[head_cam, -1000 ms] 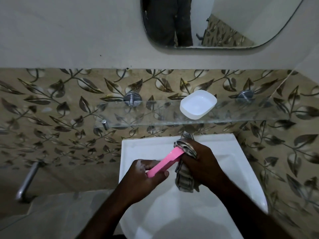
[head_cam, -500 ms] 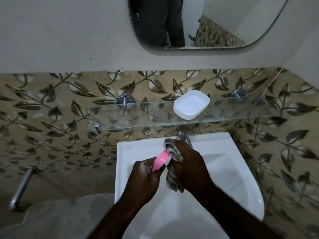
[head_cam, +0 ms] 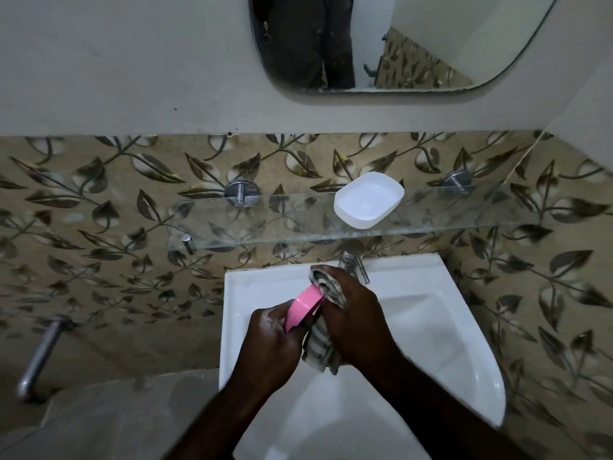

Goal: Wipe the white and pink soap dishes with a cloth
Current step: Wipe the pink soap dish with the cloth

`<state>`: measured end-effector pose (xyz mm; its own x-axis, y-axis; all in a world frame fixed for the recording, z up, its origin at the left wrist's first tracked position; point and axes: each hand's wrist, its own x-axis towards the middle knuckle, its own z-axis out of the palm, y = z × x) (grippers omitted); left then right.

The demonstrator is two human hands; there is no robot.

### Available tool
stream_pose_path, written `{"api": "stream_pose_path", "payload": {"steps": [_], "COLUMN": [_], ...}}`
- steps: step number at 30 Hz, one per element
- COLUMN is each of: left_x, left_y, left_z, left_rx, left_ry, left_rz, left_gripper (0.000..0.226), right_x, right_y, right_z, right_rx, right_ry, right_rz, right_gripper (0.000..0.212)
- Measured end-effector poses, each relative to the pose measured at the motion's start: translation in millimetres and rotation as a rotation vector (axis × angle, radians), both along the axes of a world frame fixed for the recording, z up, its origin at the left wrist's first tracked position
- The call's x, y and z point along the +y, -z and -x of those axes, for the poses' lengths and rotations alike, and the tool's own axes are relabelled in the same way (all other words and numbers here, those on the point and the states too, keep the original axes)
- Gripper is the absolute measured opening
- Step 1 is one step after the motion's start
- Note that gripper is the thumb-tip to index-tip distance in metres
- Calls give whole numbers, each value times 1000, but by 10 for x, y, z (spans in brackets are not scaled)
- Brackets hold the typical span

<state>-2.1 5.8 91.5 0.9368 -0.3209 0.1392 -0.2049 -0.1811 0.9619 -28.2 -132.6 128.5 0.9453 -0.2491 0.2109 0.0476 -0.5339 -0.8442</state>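
Observation:
My left hand (head_cam: 275, 343) grips the pink soap dish (head_cam: 303, 308) by its near end, holding it tilted over the white sink (head_cam: 431, 327). My right hand (head_cam: 358, 322) is closed on a striped grey cloth (head_cam: 323, 350), pressed against the far end of the pink dish. The cloth's loose end hangs below my hands. The white soap dish (head_cam: 368, 199) sits by itself on the glass shelf (head_cam: 265, 224) above the sink, untouched.
A chrome tap (head_cam: 353, 260) stands just behind my right hand. A mirror (head_cam: 381, 41) hangs on the wall above the leaf-patterned tiles. A metal pipe (head_cam: 38, 356) juts out at lower left, above a grey counter (head_cam: 99, 416).
My hands have drawn closer together; the cloth has slid along the pink dish toward my left hand, so less of the dish shows. The view shifted slightly.

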Motion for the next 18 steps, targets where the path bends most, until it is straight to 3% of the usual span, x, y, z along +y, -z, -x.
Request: {"api": "stream_pose_path", "payload": {"steps": [5,9,10,12,15,18], "left_x": [18,61,50,25,39,12], "left_y": [10,9,32,41,32,-54], "left_z": [-56,-80,-77,-52,-64,-74], "left_rx": [6,-47,-6,136,205,215], "left_ry": [-7,-15,-23,-22,-16,79], "left_rz": [-4,32,46,187,411,490], "left_gripper": [38,30,25,10,30,38], "right_x": [251,206,153,57,-40,-99], "right_y": [2,-4,-11,-49,23,135], "right_z": [142,134,105,58,16,69], "right_rx": [-32,-121,-115,-54,133,212], "right_ry": [-158,-165,-141,-99,-148,-189], "right_rz": [447,433,366,46,-385,-596], "right_gripper": [47,46,48,50,34,24]}}
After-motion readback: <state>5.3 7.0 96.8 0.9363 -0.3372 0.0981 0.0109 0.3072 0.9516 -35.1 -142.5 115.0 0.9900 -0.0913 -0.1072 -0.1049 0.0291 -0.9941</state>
